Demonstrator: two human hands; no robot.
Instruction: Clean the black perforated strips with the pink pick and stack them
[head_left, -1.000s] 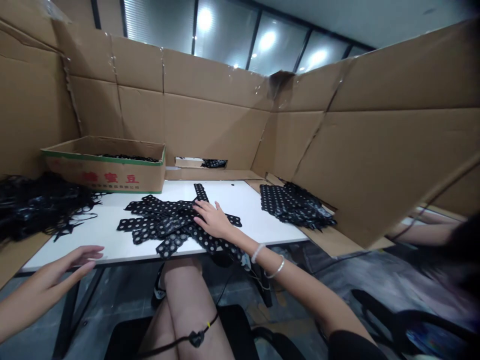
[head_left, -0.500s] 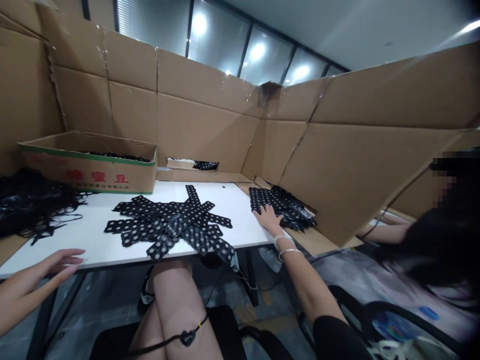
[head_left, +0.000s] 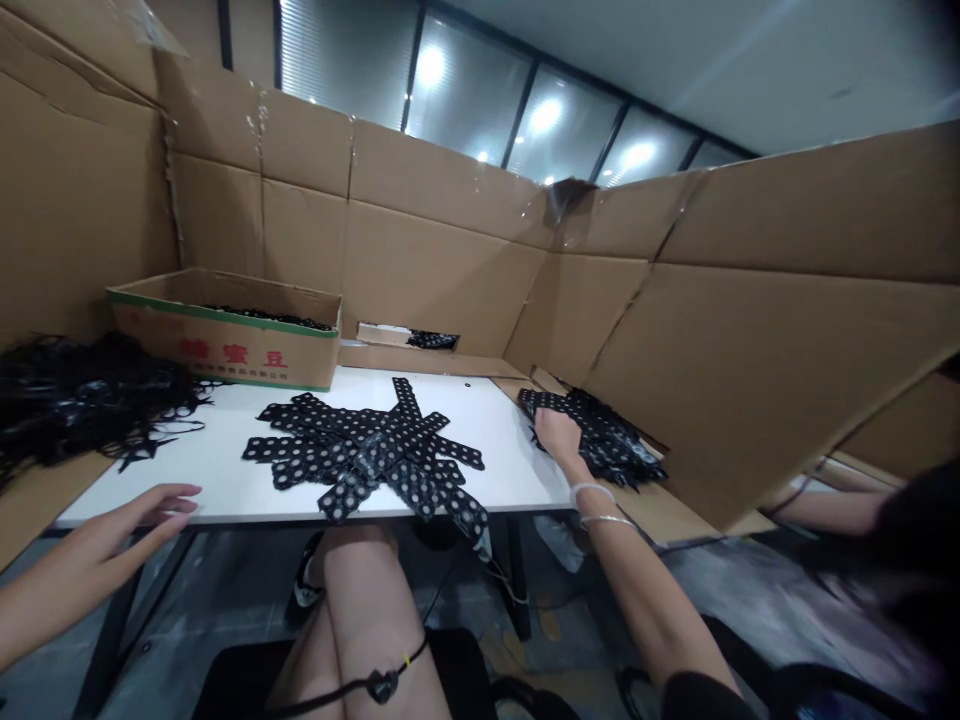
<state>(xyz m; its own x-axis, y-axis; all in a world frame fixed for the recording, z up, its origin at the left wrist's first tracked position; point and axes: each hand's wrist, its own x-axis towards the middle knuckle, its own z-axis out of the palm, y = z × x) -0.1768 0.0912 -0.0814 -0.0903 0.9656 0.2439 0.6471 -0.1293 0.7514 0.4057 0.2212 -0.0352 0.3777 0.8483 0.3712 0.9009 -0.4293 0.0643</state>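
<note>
My right hand [head_left: 559,434] is closed at the near left part of a pile of black sheets [head_left: 611,440] with rows of pale round dots or holes. Its fingers are curled at the edge of a dotted sheet [head_left: 537,401], the fingertips partly hidden. My left hand [head_left: 161,510] hovers by the table's front left edge, fingers apart and nothing in them. Between both hands lies a crossed heap of black dotted strips [head_left: 375,445], some overhanging the front edge.
On the left is a tangle of thin black scraps [head_left: 90,400]. A cardboard box [head_left: 225,345] with black pieces inside stands behind it on the white table [head_left: 517,480]. Tall cardboard walls [head_left: 442,260] enclose the table. Another person's arm [head_left: 832,505] shows beyond the right wall.
My right hand, spread flat on the dotted sheets before, has curled its fingers at their left edge. My left hand keeps its open pose. The whole view has shifted slightly.
</note>
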